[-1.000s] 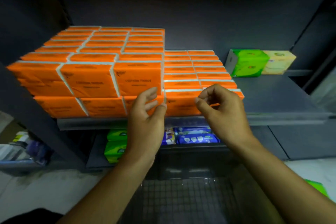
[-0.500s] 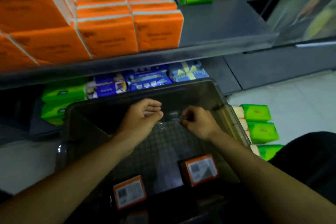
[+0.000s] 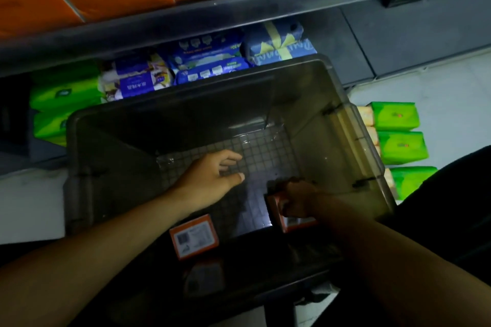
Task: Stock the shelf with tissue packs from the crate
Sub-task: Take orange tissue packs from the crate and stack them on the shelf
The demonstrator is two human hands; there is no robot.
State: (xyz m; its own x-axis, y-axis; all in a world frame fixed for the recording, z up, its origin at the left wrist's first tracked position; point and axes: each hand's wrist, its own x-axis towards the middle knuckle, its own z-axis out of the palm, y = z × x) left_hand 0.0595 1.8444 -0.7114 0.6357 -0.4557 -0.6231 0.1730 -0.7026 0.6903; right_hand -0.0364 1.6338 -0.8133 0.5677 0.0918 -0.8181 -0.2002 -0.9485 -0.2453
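Down in the crate [image 3: 345,103], the left hand [image 3: 212,180] hung loosely spread over bare floor. The right hand [image 3: 299,198] gripped an orange tissue pack [image 3: 277,214] by its top edge.

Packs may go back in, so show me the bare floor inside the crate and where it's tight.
Bare: the grid floor toward the crate's far wall, and a strip between the two packs. Crowded: the near end, with the left pack, the right pack gripped by the right hand, and the left hand above.
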